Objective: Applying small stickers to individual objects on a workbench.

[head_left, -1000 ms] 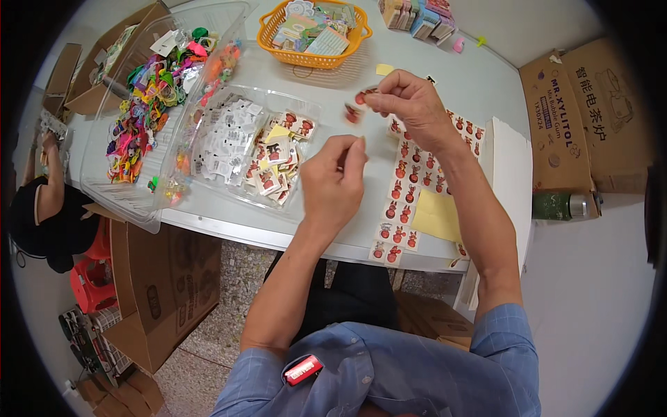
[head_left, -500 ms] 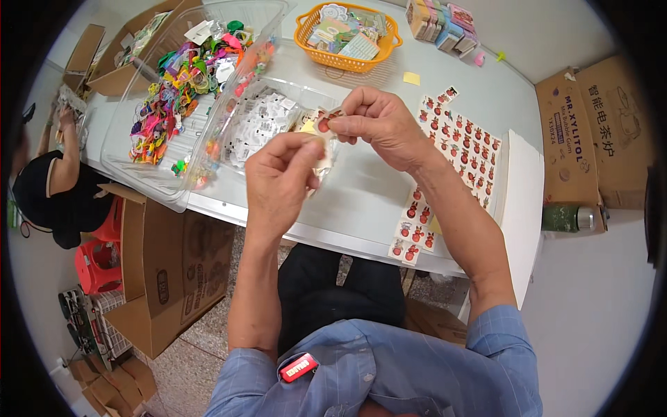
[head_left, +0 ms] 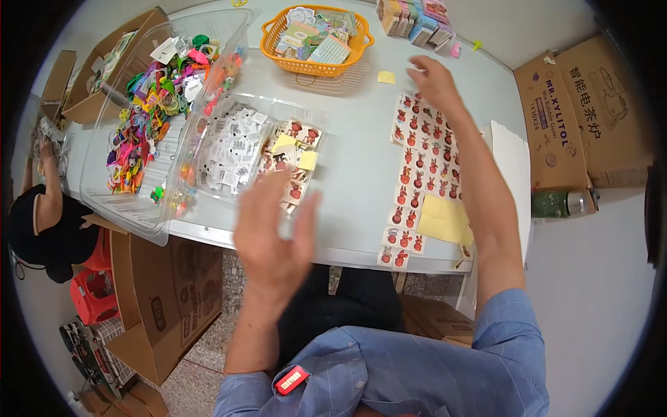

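My left hand (head_left: pixel 269 240) hovers over the table's front edge, blurred, with fingers and thumb spread and nothing seen between them. Just beyond it, a clear plastic tray (head_left: pixel 316 115) holds small white packets (head_left: pixel 236 142) and a pile of cut sticker pieces (head_left: pixel 303 132) with red cartoon figures and yellow paper. My right hand (head_left: pixel 436 82) reaches out over the far end of the laid-out sticker sheets (head_left: pixel 417 160). Its fingers are bent but apart, and the fingertips look bare. The right forearm covers part of the sheets.
A large clear bin (head_left: pixel 94 198) of colourful trinkets stands left. An orange basket (head_left: pixel 319 68) of packs, a yellow note (head_left: pixel 386 77) and stacked small boxes (head_left: pixel 417 24) sit farther back. Yellow paper (head_left: pixel 442 219) lies right, near cartons (head_left: pixel 549 132). Another person (head_left: pixel 52 208) works at far left.
My hands have parted. The sticker piece is gone from them; my left hand has drawn back and opened, and my right has swung away to the far right. The view has shifted slightly.
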The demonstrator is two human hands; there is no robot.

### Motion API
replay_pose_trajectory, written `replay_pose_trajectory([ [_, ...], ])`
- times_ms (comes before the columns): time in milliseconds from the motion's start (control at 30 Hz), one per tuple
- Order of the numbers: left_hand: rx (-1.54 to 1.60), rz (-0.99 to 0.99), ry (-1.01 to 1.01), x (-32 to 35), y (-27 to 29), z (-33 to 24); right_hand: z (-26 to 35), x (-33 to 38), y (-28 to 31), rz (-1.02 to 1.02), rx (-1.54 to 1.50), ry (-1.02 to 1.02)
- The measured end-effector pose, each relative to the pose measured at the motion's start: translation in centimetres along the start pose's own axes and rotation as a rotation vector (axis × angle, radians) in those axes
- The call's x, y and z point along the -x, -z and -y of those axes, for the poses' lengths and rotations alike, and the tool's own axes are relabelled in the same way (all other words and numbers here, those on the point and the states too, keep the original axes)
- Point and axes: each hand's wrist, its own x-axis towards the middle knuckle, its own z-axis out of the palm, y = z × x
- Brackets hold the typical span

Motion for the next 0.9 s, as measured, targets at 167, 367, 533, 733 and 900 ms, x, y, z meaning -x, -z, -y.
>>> replay_pose_trajectory([
  [167,0.25,0.232,0.02,2.4,-5.1,-2.1,-6.9,-1.3,2.5,0.265,0.233,-0.201],
  [367,0.274,0.379,0.123,4.4,-8.3,-0.8,-5.8,-0.3,2.3,0.281,0.111,-0.262],
  [533,0.295,0.368,0.153,4.6,-8.8,-0.3,-5.0,0.0,3.1,0.31,-0.098,-0.307],
  [733,0.38,0.285,0.213,2.3,-9.0,-1.6,-1.6,1.0,5.9,0.168,-0.53,-0.253],
  [900,0.432,0.109,0.207,-2.4,-9.7,-3.2,4.8,3.8,8.2,0.321,-0.814,-0.099],
])
